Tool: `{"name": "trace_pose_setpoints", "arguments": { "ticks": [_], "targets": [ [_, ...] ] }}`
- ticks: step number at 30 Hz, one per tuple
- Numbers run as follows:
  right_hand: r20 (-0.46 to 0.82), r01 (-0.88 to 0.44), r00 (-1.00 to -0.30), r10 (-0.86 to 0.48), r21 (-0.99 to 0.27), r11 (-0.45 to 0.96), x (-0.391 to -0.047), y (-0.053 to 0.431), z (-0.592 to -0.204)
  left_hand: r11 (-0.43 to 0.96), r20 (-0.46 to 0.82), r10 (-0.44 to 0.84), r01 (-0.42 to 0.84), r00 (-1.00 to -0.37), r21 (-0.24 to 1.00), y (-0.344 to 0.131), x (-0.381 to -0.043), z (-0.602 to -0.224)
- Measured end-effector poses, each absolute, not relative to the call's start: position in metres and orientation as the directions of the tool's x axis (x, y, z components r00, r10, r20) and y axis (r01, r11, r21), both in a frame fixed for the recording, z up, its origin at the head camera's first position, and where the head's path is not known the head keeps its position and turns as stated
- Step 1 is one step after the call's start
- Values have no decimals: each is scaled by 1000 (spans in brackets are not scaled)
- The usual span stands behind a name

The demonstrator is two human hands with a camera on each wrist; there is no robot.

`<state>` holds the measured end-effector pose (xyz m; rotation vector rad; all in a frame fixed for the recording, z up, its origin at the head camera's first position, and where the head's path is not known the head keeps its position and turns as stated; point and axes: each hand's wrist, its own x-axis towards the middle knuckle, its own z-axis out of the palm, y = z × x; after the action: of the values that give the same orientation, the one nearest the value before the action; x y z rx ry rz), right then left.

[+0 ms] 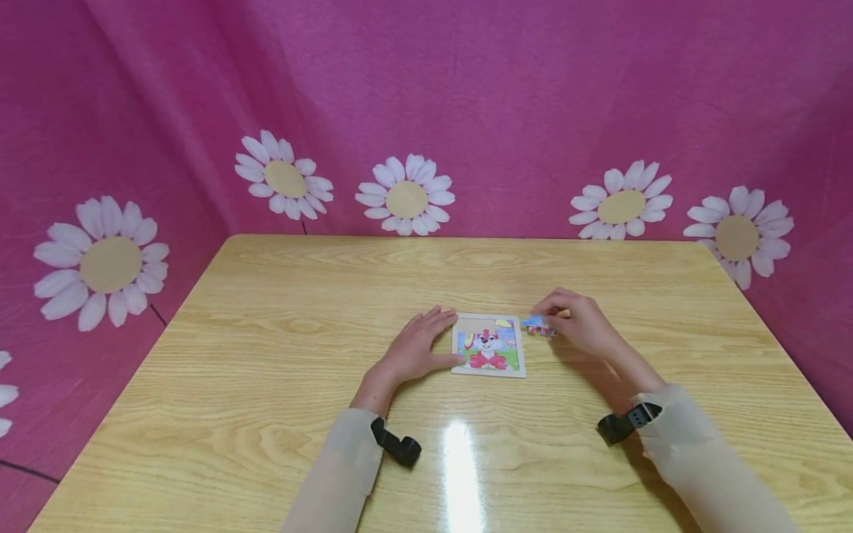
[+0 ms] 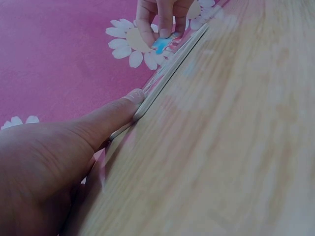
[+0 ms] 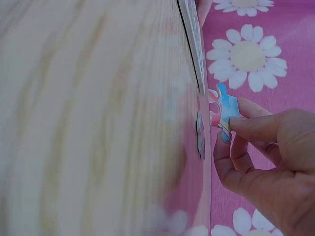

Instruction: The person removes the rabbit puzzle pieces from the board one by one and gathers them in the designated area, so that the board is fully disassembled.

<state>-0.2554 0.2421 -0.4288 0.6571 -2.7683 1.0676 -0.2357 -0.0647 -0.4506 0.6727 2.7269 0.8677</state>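
Note:
A small jigsaw puzzle board point(image 1: 489, 374) with a pale frame lies flat on the table. Its picture shows a red-and-white cartoon animal, and bare tan backing shows along the upper part. My left hand point(image 1: 415, 346) holds the board by its left side, fingers at the far corner and thumb point(image 2: 129, 101) on the near part of the frame. Just right of the board, my right hand point(image 1: 580, 322) pinches a blue, red and white puzzle piece point(image 3: 227, 108) between thumb and fingers, raised off the table. Below it lies another puzzle piece point(image 3: 199, 135), partly hidden in the head view.
The wood-grain table point(image 1: 300, 296) reaches back to a pink cloth point(image 1: 506, 111) printed with white daisies. Each wrist wears a black strap point(image 1: 396, 444) over a light sleeve. A bright reflection falls on the near tabletop.

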Motion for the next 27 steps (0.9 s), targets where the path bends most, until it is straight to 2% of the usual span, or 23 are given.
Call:
{"name": "trace_pose_setpoints", "arguments": {
  "ticks": [15,27],
  "targets": [
    [315,-470,-883,-349,-576,669,-251,271,-430,726,-51,478,363,-877,584,-64,-235,-451],
    [315,-463,-886,-340,-569,680,-245,291,-428,726,-51,478,362,-877,585,-64,-236,-451]
  ]
}}
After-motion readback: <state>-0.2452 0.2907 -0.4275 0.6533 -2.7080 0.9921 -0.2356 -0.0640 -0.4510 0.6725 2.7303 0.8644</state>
